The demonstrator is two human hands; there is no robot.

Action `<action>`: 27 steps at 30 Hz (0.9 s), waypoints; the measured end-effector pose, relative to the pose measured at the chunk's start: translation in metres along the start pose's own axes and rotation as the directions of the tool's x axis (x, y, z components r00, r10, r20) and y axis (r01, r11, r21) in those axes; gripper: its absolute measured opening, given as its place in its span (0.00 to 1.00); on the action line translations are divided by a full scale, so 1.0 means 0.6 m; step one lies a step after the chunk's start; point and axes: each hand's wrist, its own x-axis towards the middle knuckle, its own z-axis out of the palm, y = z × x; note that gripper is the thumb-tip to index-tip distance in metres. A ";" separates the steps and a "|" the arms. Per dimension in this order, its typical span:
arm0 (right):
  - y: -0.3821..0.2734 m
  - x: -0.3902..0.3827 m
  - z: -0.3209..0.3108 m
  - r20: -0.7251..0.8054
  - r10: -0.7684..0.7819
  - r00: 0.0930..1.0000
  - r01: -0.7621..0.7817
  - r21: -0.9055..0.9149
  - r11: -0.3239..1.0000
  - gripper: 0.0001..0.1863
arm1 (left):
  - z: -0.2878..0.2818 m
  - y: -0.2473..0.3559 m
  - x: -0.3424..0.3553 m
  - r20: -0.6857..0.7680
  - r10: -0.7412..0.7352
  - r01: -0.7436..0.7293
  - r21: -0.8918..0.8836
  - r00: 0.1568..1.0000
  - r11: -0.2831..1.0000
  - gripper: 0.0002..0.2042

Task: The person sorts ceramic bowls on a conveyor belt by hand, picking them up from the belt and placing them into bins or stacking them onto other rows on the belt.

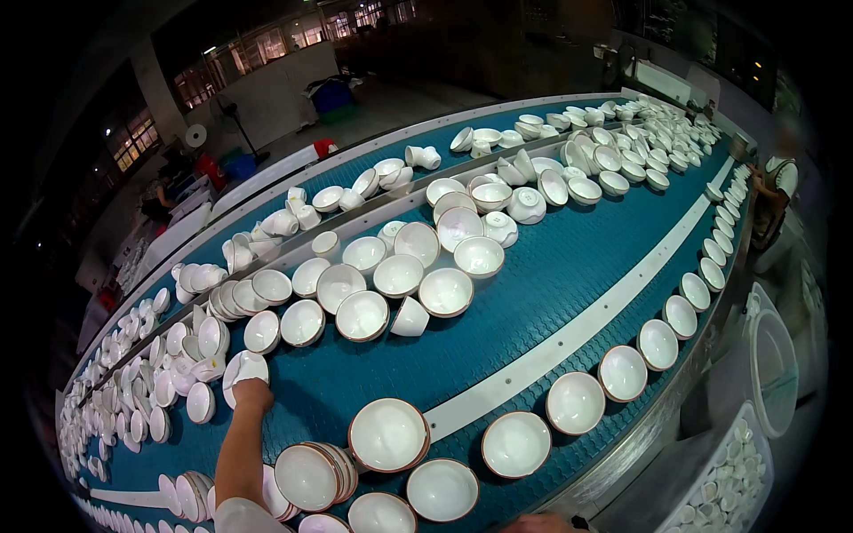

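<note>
My left hand (252,396) reaches out over the blue conveyor belt (498,346). Its fingers are closed at the near rim of a white, shallow bowl (242,369), which tilts up; the fingertips are partly hidden. Close by on the left is a heap of white bowls and cups (169,382). Beyond it, white bowls with brown rims (362,315) stand in a loose group, with a tipped white cup (410,317) among them. Only the top of my right hand (544,523) shows at the lower edge, its fingers hidden. Nearest me sits a stack of bowls (306,476).
A white divider strip (533,355) separates the near lane, where bowls (573,403) run in a row. A metal rail (293,253) splits off the far lane. At right stand a crate of small white pieces (724,475), a round tub (773,373) and another person (776,191).
</note>
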 end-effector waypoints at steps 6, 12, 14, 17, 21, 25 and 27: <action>-0.010 0.019 -0.066 0.111 0.145 0.983 -0.154 0.082 0.985 0.12 | -0.038 0.018 -0.008 -0.272 -0.193 0.137 -0.213 0.943 0.967 0.11; 0.037 -0.005 -0.111 0.227 0.055 0.972 -0.130 0.331 0.935 0.12 | -0.170 -0.024 -0.118 -0.598 -0.343 -0.277 -0.708 0.725 0.649 0.12; 0.057 -0.017 -0.123 0.287 0.086 0.954 -0.210 0.435 0.875 0.14 | -0.286 0.091 -0.225 -0.675 -0.246 -0.378 -0.635 0.695 0.674 0.10; -0.001 0.009 -0.225 0.269 0.217 0.938 -0.325 0.475 0.818 0.13 | -0.393 0.230 -0.374 -0.809 -0.029 -0.537 -0.416 0.588 0.734 0.06; 0.021 -0.059 -0.374 0.195 0.224 0.955 -0.289 0.787 0.545 0.28 | -0.521 0.478 -0.533 -0.886 0.366 -0.886 -0.097 0.285 0.454 0.08; 0.027 -0.139 -0.556 -0.061 0.324 0.944 -0.073 0.921 0.384 0.42 | -0.585 0.700 -0.645 -0.751 0.660 -0.930 0.225 0.024 0.289 0.13; 0.030 -0.188 -0.633 -0.168 0.410 0.896 -0.016 0.912 0.410 0.41 | -0.617 0.794 -0.682 -0.624 0.772 -0.904 0.390 -0.120 0.175 0.12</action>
